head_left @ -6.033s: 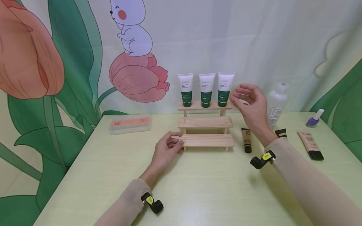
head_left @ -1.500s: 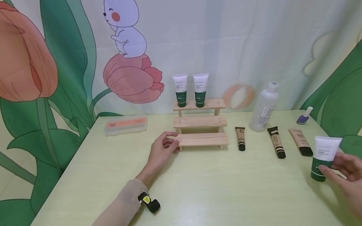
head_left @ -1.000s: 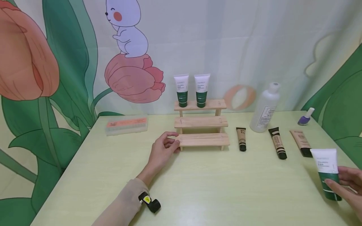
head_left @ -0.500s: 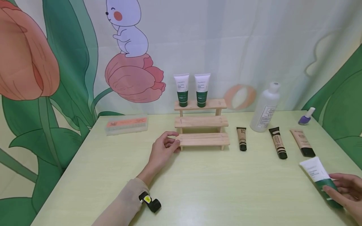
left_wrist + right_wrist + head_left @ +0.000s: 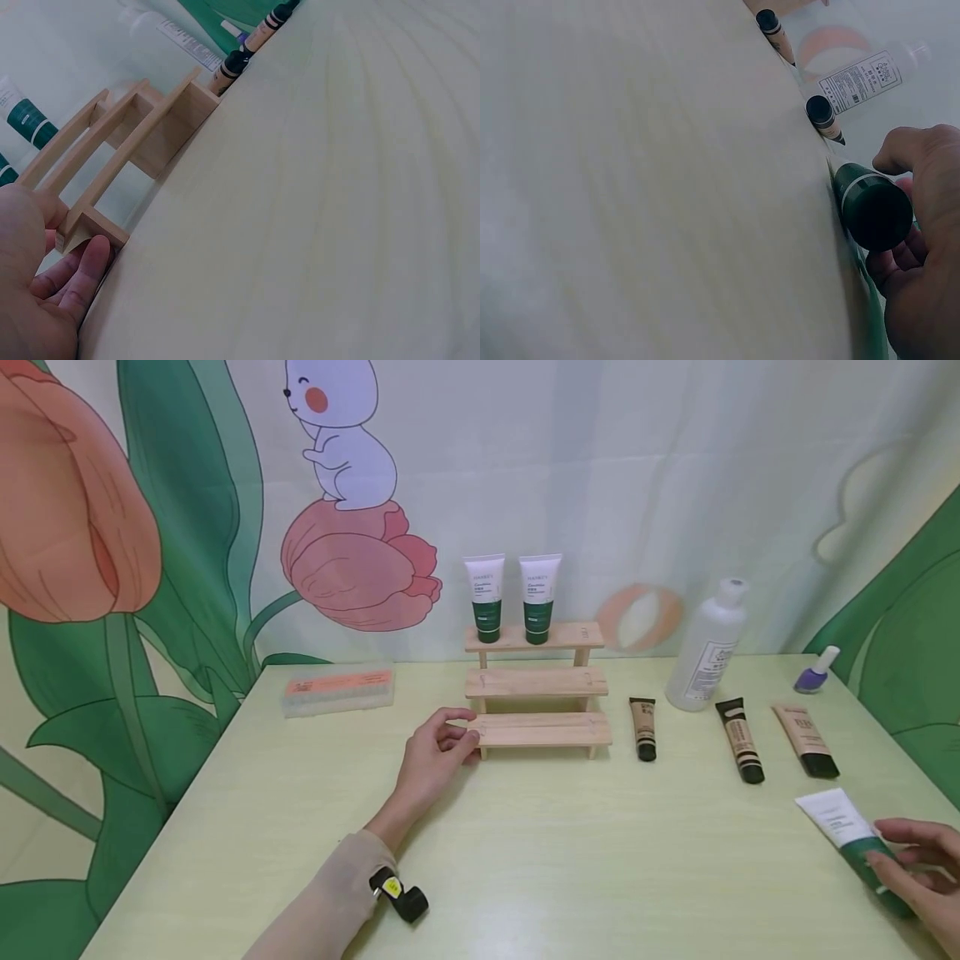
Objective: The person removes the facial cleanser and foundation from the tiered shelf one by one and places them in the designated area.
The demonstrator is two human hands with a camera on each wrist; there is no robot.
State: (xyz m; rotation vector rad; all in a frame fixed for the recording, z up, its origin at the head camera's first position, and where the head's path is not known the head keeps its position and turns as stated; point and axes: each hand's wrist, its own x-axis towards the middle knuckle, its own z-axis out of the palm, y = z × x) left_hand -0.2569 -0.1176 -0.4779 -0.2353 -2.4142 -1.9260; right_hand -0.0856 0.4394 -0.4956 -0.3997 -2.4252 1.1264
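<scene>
My left hand (image 5: 435, 760) grips the left end of the lowest step of a three-tier wooden display stand (image 5: 540, 732). The left wrist view shows its fingers (image 5: 88, 279) around the end of that step. At the table's right edge, my right hand (image 5: 921, 868) holds a white-and-green squeeze tube (image 5: 840, 818) by its green lower part. This tube lies tilted on the table, its white end pointing away; in the right wrist view its dark cap (image 5: 881, 214) sits between the fingers. Two matching tubes, left (image 5: 486, 598) and right (image 5: 538, 598), stand on the top step.
Right of the stand lie a small beige tube (image 5: 643, 728), a black-and-beige tube (image 5: 740, 740) and a BB cream tube (image 5: 806, 740). Behind them stand a clear white-capped bottle (image 5: 707, 647) and purple nail polish (image 5: 816, 672). A flat clear case (image 5: 339, 690) lies back left.
The third tube has left the top step in my right hand, moved to the front right, and been tipped from upright to lying. My left hand has stayed on the stand.
</scene>
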